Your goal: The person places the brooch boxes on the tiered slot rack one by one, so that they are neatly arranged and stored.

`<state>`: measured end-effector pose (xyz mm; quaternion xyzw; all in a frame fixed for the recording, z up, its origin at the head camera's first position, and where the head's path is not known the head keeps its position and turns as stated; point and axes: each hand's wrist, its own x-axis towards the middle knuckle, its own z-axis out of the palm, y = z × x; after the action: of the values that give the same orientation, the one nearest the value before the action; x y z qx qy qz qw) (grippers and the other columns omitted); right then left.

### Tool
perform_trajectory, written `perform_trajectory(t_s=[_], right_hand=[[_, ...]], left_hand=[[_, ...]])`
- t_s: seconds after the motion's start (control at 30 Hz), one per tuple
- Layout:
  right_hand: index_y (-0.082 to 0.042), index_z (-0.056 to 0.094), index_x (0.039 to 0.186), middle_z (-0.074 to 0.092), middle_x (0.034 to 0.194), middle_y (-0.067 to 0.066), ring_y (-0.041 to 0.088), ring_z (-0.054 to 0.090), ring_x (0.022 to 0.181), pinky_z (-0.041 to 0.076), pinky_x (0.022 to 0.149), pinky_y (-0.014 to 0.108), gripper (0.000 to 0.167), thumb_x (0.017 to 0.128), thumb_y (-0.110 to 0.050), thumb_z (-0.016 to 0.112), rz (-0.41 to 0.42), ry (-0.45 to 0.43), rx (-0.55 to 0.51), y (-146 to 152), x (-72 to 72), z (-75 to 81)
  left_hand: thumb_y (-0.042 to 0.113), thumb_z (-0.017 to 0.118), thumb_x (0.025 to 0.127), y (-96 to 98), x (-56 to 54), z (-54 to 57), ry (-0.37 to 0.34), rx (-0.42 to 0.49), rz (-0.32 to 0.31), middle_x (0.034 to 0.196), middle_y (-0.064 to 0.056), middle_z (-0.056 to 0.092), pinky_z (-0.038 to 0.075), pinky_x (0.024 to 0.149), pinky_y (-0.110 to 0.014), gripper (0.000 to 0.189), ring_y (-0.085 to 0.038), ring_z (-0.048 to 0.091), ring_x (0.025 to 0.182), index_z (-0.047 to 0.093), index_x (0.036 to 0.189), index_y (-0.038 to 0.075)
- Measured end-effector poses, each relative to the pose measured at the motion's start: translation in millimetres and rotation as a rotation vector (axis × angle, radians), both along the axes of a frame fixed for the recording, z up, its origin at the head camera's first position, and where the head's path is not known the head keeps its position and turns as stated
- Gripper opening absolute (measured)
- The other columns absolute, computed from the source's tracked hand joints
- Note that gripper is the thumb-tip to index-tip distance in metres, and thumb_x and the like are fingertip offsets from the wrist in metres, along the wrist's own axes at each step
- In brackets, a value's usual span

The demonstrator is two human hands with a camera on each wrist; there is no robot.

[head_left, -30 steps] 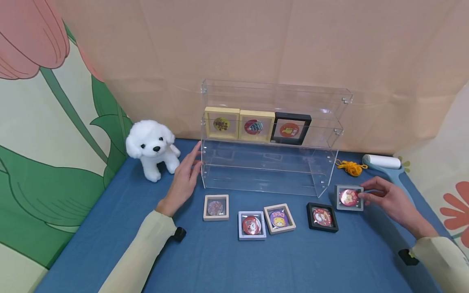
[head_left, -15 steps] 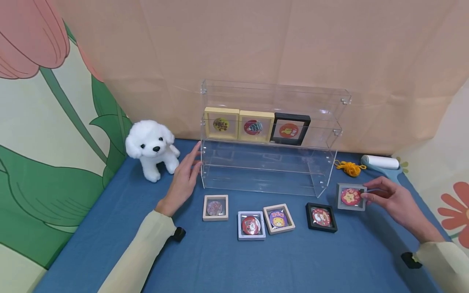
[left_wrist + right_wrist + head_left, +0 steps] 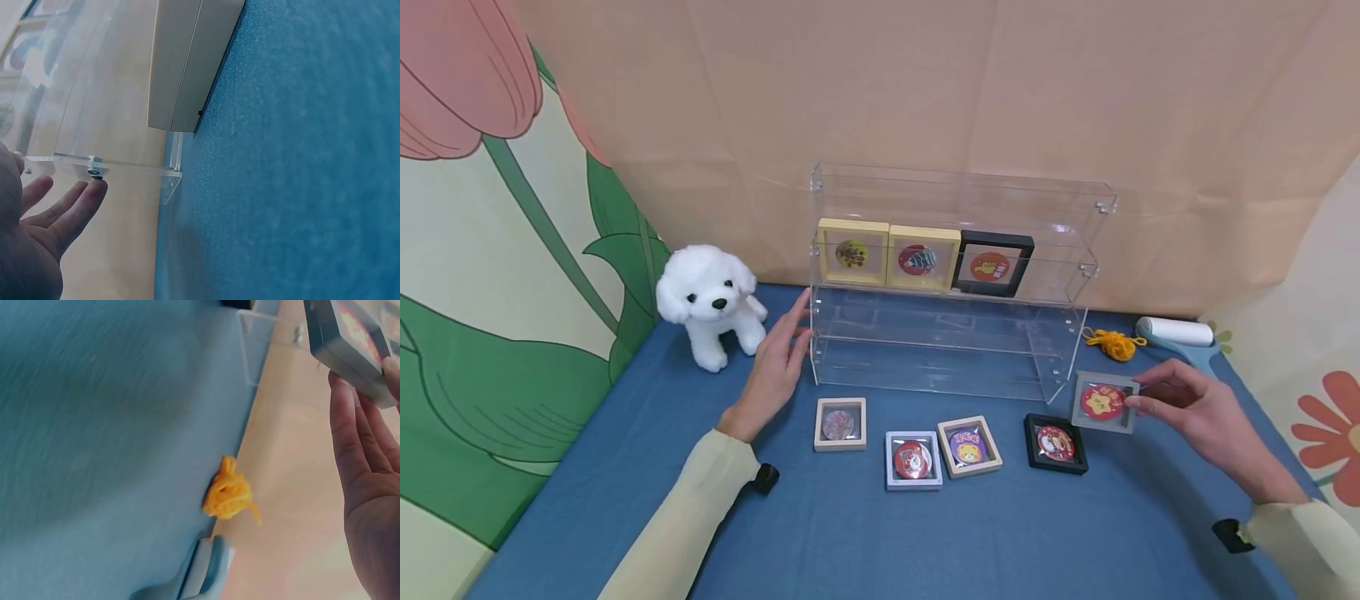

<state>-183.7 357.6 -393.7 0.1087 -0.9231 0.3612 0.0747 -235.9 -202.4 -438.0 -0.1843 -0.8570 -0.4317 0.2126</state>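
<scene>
A clear acrylic display rack (image 3: 925,367) stands in the middle of the table in the head view. My left hand (image 3: 775,362) touches its left side, fingers extended; in the left wrist view the fingertips (image 3: 94,190) lie right at a metal screw on the panel. My right hand (image 3: 1198,412) pinches a small grey frame (image 3: 1102,402) with a round red badge by its right edge, thumb in front and fingers behind. The held frame is raised above the cloth and partly overlaps a black frame (image 3: 1056,444) in the head view.
Two cream frames (image 3: 853,252) and a black frame (image 3: 992,263) stand on an upper shelf. In front lie a cream frame (image 3: 840,425), a lilac frame (image 3: 913,461) and a tilted cream frame (image 3: 969,447). A plush dog (image 3: 711,304), orange yarn (image 3: 1115,344) and lint roller (image 3: 1176,332) flank the rack.
My right hand has lifted the grey frame off the cloth and brought it slightly left, toward the black frame. The left hand stays at the rack's side.
</scene>
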Motion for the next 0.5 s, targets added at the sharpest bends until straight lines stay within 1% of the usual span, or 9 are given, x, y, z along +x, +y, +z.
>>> perform_trajectory(t_s=[0.1,0.3,0.5], right_hand=[[-0.011,0.066,0.114,0.069,0.102,-0.002,0.007,0.070,0.081,0.055,0.070,0.016,0.029,0.089,-0.016,0.080,0.006,0.023,-0.011,-9,3.1,4.8],[-0.012,0.067,0.111,0.072,0.099,-0.001,0.005,0.070,0.080,0.055,0.068,0.016,0.029,0.087,-0.016,0.083,0.002,0.063,-0.011,-27,6.6,12.7],[-0.009,0.068,0.110,0.073,0.098,-0.003,0.005,0.071,0.079,0.056,0.068,0.017,0.030,0.084,-0.006,0.083,0.040,0.114,-0.059,-42,7.7,17.2]], left_hand=[[0.012,0.048,0.108,-0.3,0.1,0.1,-0.003,0.000,0.000,0.139,-0.018,0.053,0.056,0.087,-0.046,0.064,-0.031,0.064,0.113,0.022,0.162,0.033],[0.011,0.048,0.108,-0.1,-0.4,-0.8,-0.006,0.005,-0.002,0.139,-0.017,0.053,0.056,0.087,-0.046,0.064,-0.030,0.065,0.112,0.022,0.162,0.034],[0.013,0.048,0.108,-0.3,-0.3,-1.1,-0.005,0.003,0.002,0.139,-0.017,0.053,0.056,0.087,-0.045,0.064,-0.030,0.064,0.113,0.022,0.162,0.034]])
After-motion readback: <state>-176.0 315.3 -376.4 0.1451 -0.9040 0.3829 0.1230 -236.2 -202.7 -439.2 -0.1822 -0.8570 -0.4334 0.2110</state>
